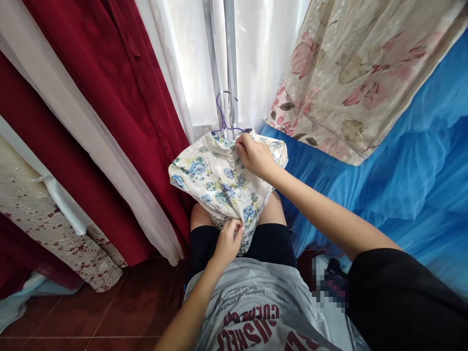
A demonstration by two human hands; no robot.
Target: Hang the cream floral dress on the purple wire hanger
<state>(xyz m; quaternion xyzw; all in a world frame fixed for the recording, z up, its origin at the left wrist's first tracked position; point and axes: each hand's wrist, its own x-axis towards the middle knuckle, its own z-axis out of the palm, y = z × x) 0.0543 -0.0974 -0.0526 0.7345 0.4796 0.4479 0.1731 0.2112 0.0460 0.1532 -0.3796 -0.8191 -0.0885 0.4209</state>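
A white short-sleeved shirt (219,170) with blue flowers and green leaves lies over my lap, its collar away from me. Inside its neck sits a purple hanger (224,127), hook pointing up. My right hand (250,153) is closed at the front edge just below the collar, pinching the cloth. Lower down, my left hand (228,239) pinches the shirt's front near the hem, fingers pressed together. Whether either hand holds a button is too small to tell.
Red curtain-like cloth (146,97) hangs at the left, white cloth (183,58) ahead. A floral garment (340,97) and blue ruffled fabric (402,195) hang at the right. Dark red floor tiles (120,312) show at lower left.
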